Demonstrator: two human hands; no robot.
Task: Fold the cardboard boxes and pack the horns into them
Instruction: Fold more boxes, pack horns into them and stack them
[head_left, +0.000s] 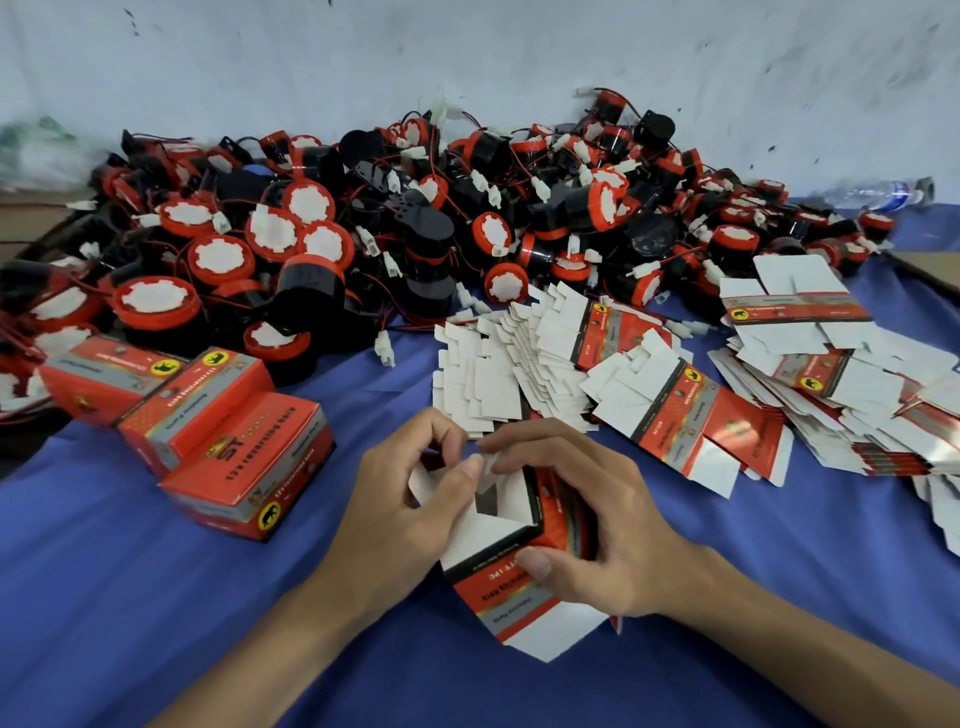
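While the half-formed box (511, 525) is held directly before the viewer on the blue cloth (156, 597), its open mouth is turned upward and its long axis runs away from the body, an unfolded white flap trailing toward the near edge. It is gripped on both sides: the left hand (410, 514) curls round the left wall with fingertips at the top flaps, the right hand (587, 525) clasps the right wall, thumb pressed on the printed front — both are equally near, so the flap-tucking judged to come next is within reach of either. To the left, three finished boxes (208, 415) lie just beside one another. Beyond the hands, fanned flat blanks (649, 384) are spread to the centre and right. Farther back, the horns (389, 223) — red-and-black, wires tangled — are heaped against the wall (467, 62); nothing stands between them and the box.
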